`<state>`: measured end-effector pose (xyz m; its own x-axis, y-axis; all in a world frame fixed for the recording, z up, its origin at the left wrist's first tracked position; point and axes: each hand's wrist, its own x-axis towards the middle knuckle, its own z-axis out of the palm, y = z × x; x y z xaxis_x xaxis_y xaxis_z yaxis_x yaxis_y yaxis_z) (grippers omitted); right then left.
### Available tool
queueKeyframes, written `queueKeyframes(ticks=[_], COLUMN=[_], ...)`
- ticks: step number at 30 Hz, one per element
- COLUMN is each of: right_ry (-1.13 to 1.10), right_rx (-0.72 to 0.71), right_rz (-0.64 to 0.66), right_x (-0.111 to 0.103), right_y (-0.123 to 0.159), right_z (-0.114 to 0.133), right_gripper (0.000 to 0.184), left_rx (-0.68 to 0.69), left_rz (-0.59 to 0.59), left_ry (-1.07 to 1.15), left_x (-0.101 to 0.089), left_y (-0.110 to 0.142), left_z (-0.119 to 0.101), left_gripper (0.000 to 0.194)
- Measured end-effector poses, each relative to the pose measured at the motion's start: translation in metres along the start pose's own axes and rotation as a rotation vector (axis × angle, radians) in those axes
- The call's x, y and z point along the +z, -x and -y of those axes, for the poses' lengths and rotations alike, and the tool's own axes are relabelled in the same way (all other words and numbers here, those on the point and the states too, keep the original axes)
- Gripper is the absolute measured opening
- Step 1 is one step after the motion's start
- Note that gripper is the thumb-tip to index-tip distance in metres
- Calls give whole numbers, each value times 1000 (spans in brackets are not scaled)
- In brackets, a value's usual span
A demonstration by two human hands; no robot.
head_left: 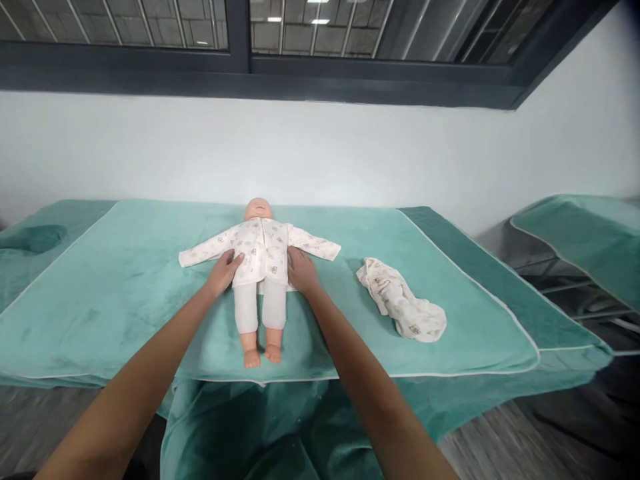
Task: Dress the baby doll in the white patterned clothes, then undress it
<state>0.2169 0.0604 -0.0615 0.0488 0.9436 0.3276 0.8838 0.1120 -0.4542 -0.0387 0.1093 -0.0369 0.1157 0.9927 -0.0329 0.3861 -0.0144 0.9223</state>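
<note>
Left hand (225, 272) and right hand (303, 272) flank doll (259, 209), touching shirt (261, 250); can't tell if gripping. Doll face-up on green cover (145, 300).

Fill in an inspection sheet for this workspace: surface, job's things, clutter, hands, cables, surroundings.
Surface: green cover with pale piping, lightly wrinkled.
Job's things: doll lying face up in a patterned jacket, sleeves spread; white fabric on its legs.
Clutter: crumpled patterned cloth, right of the doll, apart from it.
Hands: left hand and right hand at the jacket's opposite sides.
Cables: nothing seen; lower right is dark.
Surroundings: white wall, dark window frame, bars beyond.
</note>
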Motion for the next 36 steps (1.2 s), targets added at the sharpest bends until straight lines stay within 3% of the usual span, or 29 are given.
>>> queueKeyframes(ticks=[6,11,19,24,29,33,36], right_ry=[72,-18,-162,-209,-182,-301,-314], right_rx=[87,85,123,108,-25,76,185], right_rz=[43,2,-126,-163,-173,-221,-321], right_x=[2,5,0,-8,-19,-22,-39], right_y=[-16,-15,2,57,142,209,227], right_z=[1,-4,-6,-2,18,29,18], right_gripper=[53,51,44,38,32,27,28], left_rx=[2,120,193,213,188,190,237], left_rz=[-94,-111,-281,-374,-504,-517,-475], left_ry=[34,58,2,31,-33,-114,-166], left_x=[13,14,17,19,23,25,26], left_y=[-16,-2,19,32,60,89,104], left_z=[-9,-1,6,9,15,22,26], left_gripper=[67,59,47,38,32,28,26])
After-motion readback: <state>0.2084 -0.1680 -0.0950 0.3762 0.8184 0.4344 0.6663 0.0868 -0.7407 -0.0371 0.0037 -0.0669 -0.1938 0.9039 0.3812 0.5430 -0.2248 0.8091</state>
